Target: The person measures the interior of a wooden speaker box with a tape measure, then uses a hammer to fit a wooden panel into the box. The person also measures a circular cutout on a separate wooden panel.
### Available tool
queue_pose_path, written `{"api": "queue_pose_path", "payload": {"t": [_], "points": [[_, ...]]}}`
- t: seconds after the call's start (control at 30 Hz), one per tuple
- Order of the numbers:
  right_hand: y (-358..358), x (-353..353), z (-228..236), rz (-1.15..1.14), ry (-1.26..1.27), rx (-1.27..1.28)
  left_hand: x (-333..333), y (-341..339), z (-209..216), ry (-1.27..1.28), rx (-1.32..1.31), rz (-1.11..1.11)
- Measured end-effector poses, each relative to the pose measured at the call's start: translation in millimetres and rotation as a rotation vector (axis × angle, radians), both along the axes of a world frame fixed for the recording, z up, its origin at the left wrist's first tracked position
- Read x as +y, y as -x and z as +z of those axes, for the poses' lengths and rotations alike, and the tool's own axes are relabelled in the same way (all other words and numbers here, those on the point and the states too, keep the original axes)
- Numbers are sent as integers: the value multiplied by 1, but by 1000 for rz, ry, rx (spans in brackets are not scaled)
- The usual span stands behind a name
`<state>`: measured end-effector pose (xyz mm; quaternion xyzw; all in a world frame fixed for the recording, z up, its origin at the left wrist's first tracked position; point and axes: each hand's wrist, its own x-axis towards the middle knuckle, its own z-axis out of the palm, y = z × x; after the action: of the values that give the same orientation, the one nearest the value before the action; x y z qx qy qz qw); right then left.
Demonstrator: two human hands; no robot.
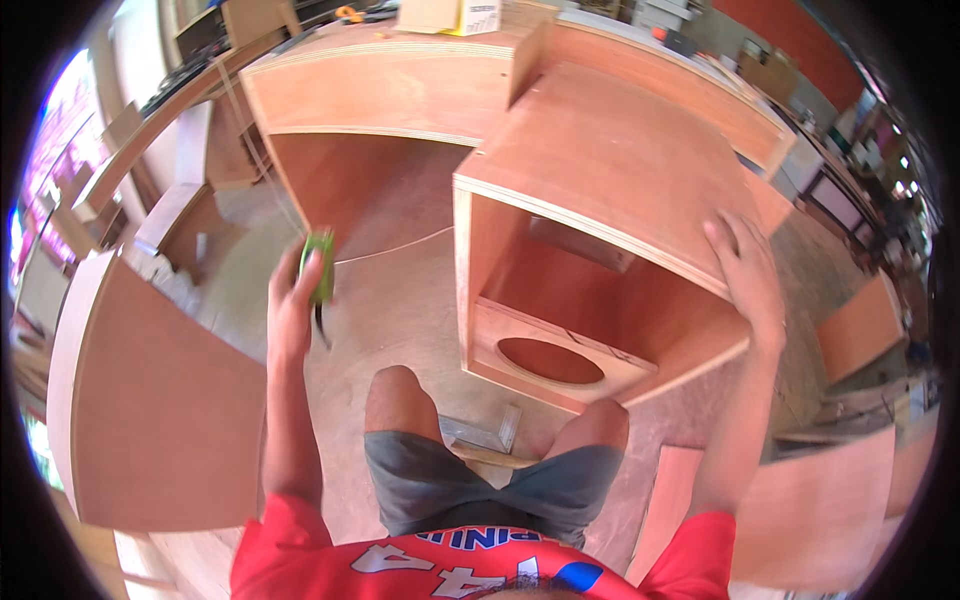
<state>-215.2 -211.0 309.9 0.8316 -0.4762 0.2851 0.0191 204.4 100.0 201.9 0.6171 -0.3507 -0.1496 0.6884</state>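
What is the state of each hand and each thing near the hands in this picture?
left hand: raised, closed around a small green tool.
green tool: held in the air, apart from the box.
right hand: open, flat on top of the plywood box.
plywood box: open at the front, hollow.
front panel: low inside the opening, with an oval hole.
metal square: flat on the floor.

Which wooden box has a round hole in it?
The small plywood box under the right hand; its inner panel has a round hole. The big cabinet behind has none.
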Motion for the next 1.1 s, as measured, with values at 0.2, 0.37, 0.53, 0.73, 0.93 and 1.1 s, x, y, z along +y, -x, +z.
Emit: {"api": "queue_pose_path", "payload": {"t": [0.2, 0.37, 0.53, 0.73, 0.93, 1.1], "points": [[-3, 9, 5, 16, -49, -4, -134, -99, 140, -65, -665, 458], [-2, 9, -1, -8, 16, 51, -242, -223, 206, -458, -1061, 602], [-1, 10, 12, -49, 70, 147, -305, -321, 224, -784, -1048, 640], [-2, 2, 30, -25, 21, 201, -349, -392, 182, -849, -1039, 418], [-1, -4, 38, -51, -202, 178, -280, -270, 191, -295, -1222, 537], [-14, -21, 43, -108, -231, 226, -227, 31, 174, -314, -850, 52]]}}
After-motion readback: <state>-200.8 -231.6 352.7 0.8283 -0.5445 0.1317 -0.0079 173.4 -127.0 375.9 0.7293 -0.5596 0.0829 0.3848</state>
